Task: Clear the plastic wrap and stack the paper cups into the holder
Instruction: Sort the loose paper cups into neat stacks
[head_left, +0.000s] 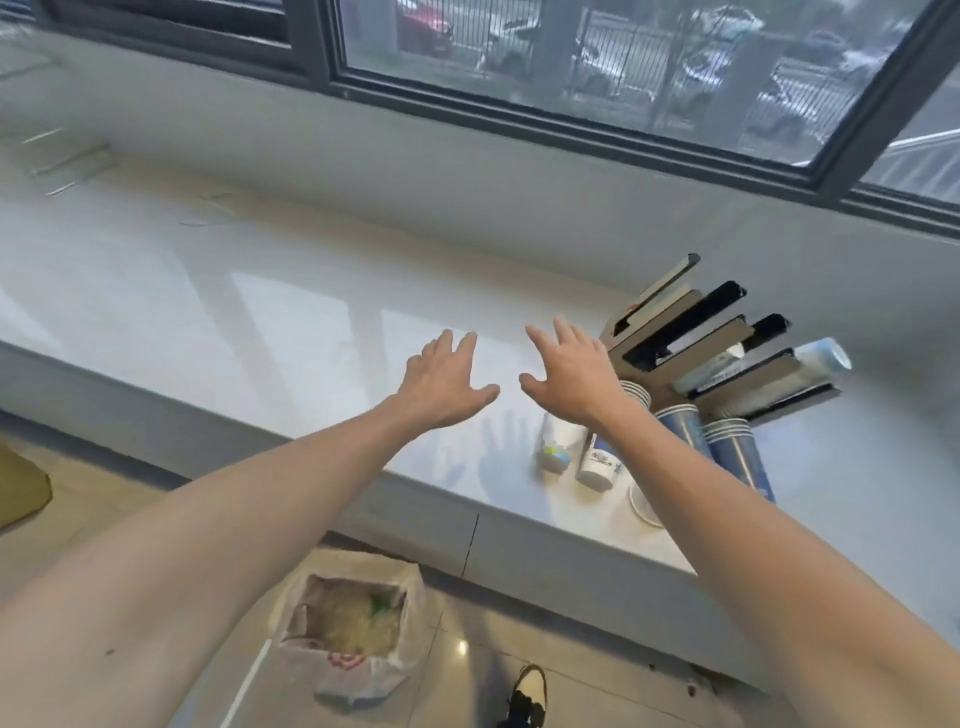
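Both grips empty, spread over the counter; cups and holder off to my right.

My left hand and right hand hover open, fingers splayed, holding nothing, side by side above the white counter. Under my right forearm lie two white paper cups on their sides, near the front edge; a nudge from my wrist could roll them off toward the trash bag on the floor. Blue cup stacks lean at the slotted holder, which is tilted, or looks so in the wide view; a careless reach past it could tip it or scatter the stacks. One wrapped sleeve sits in a slot, wrap seemingly on. A loose white lid or cup rim near the edge could get swept off too.
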